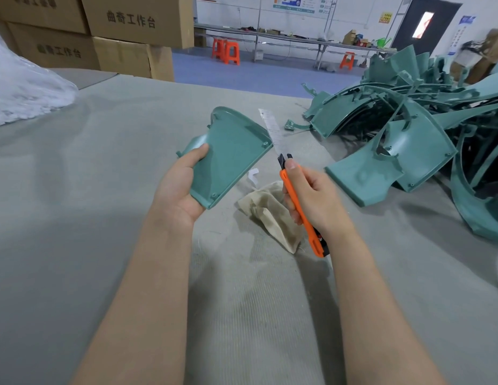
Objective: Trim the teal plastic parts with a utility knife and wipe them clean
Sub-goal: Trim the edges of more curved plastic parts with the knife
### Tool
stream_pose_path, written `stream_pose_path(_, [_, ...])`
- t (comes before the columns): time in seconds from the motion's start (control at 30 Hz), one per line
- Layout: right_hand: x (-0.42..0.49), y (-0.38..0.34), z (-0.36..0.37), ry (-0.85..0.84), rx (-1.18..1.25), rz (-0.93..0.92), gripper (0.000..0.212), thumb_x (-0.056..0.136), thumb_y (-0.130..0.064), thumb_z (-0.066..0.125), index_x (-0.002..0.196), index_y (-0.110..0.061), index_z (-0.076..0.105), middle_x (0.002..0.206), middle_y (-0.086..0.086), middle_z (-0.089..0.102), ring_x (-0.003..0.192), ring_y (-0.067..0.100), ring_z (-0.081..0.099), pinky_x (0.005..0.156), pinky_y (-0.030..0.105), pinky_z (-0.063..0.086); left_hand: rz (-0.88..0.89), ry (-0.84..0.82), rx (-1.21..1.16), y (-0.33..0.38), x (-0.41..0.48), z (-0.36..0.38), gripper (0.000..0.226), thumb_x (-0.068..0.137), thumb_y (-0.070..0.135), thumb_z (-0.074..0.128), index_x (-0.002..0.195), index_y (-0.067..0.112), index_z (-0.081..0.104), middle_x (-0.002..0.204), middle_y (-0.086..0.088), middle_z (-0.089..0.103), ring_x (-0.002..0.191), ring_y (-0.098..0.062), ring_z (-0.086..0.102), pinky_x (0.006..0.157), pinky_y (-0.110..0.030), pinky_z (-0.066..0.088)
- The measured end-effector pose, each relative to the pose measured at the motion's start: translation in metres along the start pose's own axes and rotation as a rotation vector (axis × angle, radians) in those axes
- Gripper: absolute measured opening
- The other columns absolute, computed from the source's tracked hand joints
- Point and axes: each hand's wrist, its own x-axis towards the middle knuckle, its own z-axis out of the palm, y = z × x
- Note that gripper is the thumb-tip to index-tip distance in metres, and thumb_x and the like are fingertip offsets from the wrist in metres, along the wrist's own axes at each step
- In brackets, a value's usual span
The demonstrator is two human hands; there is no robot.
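Our left hand (179, 190) grips a smooth, fan-shaped teal plastic part (228, 154) above the felt-covered table (75, 218); our right hand (314, 198) holds the orange utility knife (299, 204), its long blade extended, over a crumpled beige cloth (267, 209).

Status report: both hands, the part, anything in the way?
Left hand holds teal part. Right hand grips knife, blade out at the part's right edge. Cloth lies on table below; nothing in the way.
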Motion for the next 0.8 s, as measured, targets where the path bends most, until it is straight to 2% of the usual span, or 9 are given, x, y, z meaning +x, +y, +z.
stream_pose_path(0.1, [-0.003, -0.003, 0.003, -0.040, 0.038, 0.006, 0.049, 0.102, -0.041, 0.043, 0.067, -0.006, 0.044, 0.058, 0.013, 0.042, 0.045, 0.020, 0.038, 0.042, 0.026, 0.035, 0.006, 0.004, -0.011, 0.000, 0.002, 0.000, 0.010, 0.094, 0.017, 0.060, 0.095, 0.008, 0.065, 0.072, -0.004, 0.074, 0.060, -0.016, 0.071, 0.047, -0.023, 0.053])
stream_pose_path(0.23, [-0.005, -0.004, 0.012, -0.138, 0.019, 0.013, 0.044, 0.101, -0.041, 0.046, 0.062, -0.020, 0.047, 0.057, 0.009, 0.039, 0.043, 0.013, 0.036, 0.040, 0.024, 0.034, 0.006, 0.024, -0.031, -0.001, 0.006, -0.001, 0.012, 0.095, 0.017, 0.058, 0.100, 0.008, 0.064, 0.072, -0.004, 0.074, 0.059, -0.016, 0.071, 0.047, -0.023, 0.053])
stream_pose_path(0.53, [-0.004, 0.001, 0.019, -0.237, -0.059, 0.006, 0.042, 0.100, -0.043, 0.048, 0.067, -0.016, 0.047, 0.046, -0.005, 0.042, 0.039, 0.013, 0.041, 0.041, 0.020, 0.036, 0.007, 0.111, -0.078, -0.001, 0.010, -0.003, 0.008, 0.094, 0.016, 0.058, 0.092, 0.010, 0.064, 0.062, -0.003, 0.071, 0.051, -0.016, 0.068, 0.043, -0.024, 0.053])
stream_pose_path(0.7, [-0.007, -0.002, 0.022, -0.285, -0.087, 0.012, 0.041, 0.098, -0.045, 0.050, 0.065, -0.021, 0.052, 0.046, -0.008, 0.047, 0.039, 0.012, 0.043, 0.036, 0.020, 0.034, 0.017, 0.113, -0.133, -0.001, 0.013, -0.002, 0.019, 0.094, 0.017, 0.059, 0.111, 0.008, 0.062, 0.086, -0.007, 0.070, 0.065, -0.018, 0.068, 0.050, -0.026, 0.055])
stream_pose_path(0.8, [-0.009, -0.004, 0.028, -0.354, -0.134, 0.002, 0.039, 0.097, -0.046, 0.051, 0.068, -0.020, 0.057, 0.051, -0.005, 0.047, 0.043, 0.017, 0.044, 0.039, 0.022, 0.036, 0.015, 0.086, -0.206, 0.001, 0.013, -0.003, 0.014, 0.097, 0.018, 0.054, 0.098, 0.008, 0.064, 0.074, -0.005, 0.071, 0.060, -0.017, 0.068, 0.052, -0.026, 0.057])
